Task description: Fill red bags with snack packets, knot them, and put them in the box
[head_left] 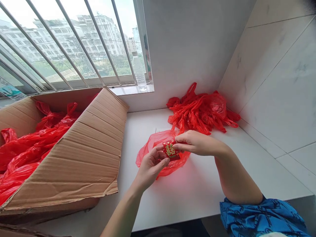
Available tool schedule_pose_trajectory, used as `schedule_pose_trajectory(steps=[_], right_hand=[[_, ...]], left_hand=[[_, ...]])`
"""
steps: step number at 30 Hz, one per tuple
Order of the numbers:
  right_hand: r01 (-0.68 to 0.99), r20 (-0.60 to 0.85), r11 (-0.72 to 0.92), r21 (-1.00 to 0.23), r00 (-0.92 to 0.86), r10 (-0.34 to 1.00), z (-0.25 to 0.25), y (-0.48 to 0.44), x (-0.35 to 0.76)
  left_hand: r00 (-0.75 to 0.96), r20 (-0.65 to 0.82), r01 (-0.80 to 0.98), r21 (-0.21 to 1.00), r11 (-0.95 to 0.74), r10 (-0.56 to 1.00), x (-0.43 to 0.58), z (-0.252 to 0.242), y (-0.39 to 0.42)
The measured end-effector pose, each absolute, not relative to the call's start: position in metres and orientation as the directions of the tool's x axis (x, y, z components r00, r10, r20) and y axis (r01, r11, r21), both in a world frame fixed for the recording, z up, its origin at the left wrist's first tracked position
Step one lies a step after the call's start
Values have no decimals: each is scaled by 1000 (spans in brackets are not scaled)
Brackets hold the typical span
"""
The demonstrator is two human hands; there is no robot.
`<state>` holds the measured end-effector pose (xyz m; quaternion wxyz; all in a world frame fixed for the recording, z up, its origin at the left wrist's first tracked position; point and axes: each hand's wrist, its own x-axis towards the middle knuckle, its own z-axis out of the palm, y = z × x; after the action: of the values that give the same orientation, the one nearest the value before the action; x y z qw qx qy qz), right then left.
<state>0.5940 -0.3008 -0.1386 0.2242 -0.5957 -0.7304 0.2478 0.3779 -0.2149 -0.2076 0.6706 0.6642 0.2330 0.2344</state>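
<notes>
A small red box with gold lettering (171, 150) is held between both of my hands, above a spread red plastic bag (148, 148) on the white table. My left hand (153, 163) grips the box's left side between thumb and fingers. On the right, my right hand (188, 142) pinches its upper right edge, with the fingertips partly covering it. The bag lies under the box and both hands; what is inside it I cannot make out.
A cardboard box (93, 144) full of tied red bags (46, 138) stands at the left. More red bags (199, 108) lie heaped by the back wall. A clear bottle (139, 72) stands on the sill of the barred window. A tiled wall (278, 82) bounds the right.
</notes>
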Motion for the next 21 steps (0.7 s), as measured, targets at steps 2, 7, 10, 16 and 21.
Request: schedule_pose_trajectory(steps=[2, 7, 10, 16, 21], right_hand=[[789, 48, 115, -604, -108, 993, -135, -306, 594], [830, 118, 30, -557, 44, 992, -123, -320, 596], [867, 114, -48, -496, 119, 986, -122, -327, 597], [912, 181, -158, -379, 241, 954, -123, -340, 604], [894, 120, -257, -368, 320, 940, -119, -346, 609]], left_hand=[[754, 50, 10, 996, -86, 655, 373, -206, -207], [665, 210, 253, 840, -481, 717, 359, -198, -191], [710, 275, 405, 592, -696, 648, 353, -189, -193], [733, 343, 544, 223, -809, 587, 327, -183, -209], [858, 252, 478, -76, -875, 447, 313, -206, -216]])
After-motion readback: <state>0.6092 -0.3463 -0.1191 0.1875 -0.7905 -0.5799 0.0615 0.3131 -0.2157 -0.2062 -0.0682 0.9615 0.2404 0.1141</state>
